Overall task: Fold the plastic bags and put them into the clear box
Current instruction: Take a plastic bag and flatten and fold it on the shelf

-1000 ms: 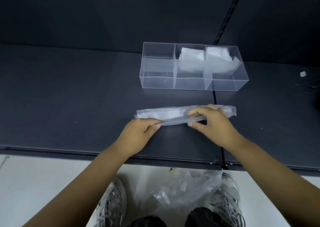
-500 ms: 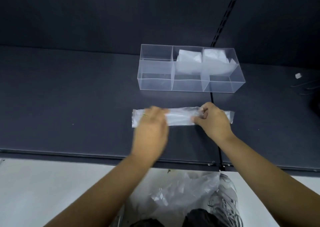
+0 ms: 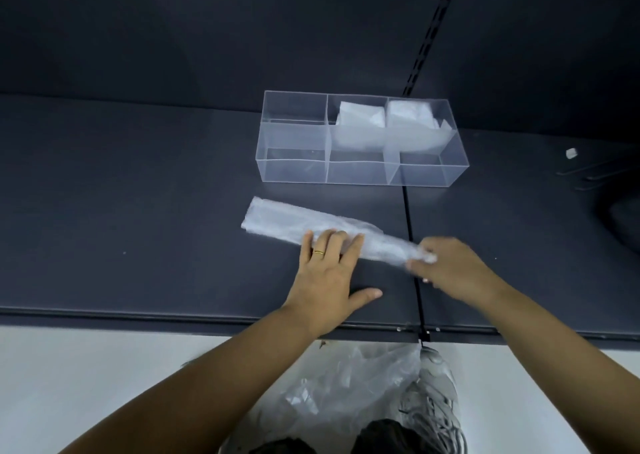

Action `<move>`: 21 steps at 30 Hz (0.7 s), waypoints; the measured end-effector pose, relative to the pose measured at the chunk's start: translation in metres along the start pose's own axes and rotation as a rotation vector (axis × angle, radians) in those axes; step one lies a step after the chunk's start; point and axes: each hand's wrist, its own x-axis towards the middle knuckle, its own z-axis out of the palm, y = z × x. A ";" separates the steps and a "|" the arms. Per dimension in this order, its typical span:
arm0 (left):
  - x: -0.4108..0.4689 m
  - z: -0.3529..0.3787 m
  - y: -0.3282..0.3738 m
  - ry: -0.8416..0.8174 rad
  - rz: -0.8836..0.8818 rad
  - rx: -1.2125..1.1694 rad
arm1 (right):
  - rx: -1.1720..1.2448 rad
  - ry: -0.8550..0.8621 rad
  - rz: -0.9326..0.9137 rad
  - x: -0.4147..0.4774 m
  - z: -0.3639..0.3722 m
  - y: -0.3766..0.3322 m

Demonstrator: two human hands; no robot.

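Translucent film makes up the plastic bag [image 3: 304, 223], which is folded into a long narrow strip and laid slantwise on the dark shelf [image 3: 138, 194], near the front wall of the clear box [image 3: 294, 173] but apart from it. The strip is pressed down near its middle by the left hand [image 3: 327, 273], whose fingers [image 3: 336, 240] are laid straight and flat across it; the grip of this hand is released, and a gold ring [image 3: 318, 252] is worn on one finger. The right end of the strip is pinched by the right hand [image 3: 453, 270], which is blurred; its grip is clenched on the bag's end. Folded bags [image 3: 360, 121] are seen in the middle and right sections of the clear box. Below the shelf edge, loose plastic bags [image 3: 346, 391] are heaped on the pale floor [image 3: 104, 367] beside a grey shoe [image 3: 436, 401]. A small white object [image 3: 571, 153] is set on the shelf well to the right of the box.
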 end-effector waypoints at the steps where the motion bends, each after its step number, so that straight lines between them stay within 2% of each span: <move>1: 0.000 -0.003 0.005 0.043 0.004 -0.032 | 0.138 -0.105 0.025 -0.011 0.001 -0.005; 4: -0.005 -0.008 0.022 0.220 0.115 -0.248 | 0.481 -0.380 0.079 -0.038 0.004 -0.017; 7: -0.018 -0.008 0.028 0.318 0.131 -0.419 | 0.620 -0.489 -0.009 -0.053 -0.001 -0.024; 9: -0.022 -0.010 0.027 0.257 -0.002 -0.654 | 0.690 -0.396 -0.133 -0.052 -0.008 -0.022; 11: -0.021 -0.019 0.024 0.169 -0.181 -1.066 | 0.701 -0.349 -0.295 -0.043 -0.012 -0.019; 13: -0.017 -0.028 0.017 0.131 -0.340 -1.341 | 0.699 -0.468 -0.384 -0.033 -0.005 -0.019; 15: -0.011 -0.033 0.009 0.114 -0.450 -1.437 | 0.650 -0.525 -0.359 -0.022 0.013 -0.024; 19: -0.001 -0.034 -0.002 0.099 -0.605 -1.773 | 0.647 -0.305 -0.187 -0.011 0.051 -0.043; 21: 0.004 -0.032 -0.005 0.096 -0.687 -1.837 | 0.620 -0.170 -0.105 -0.008 0.062 -0.049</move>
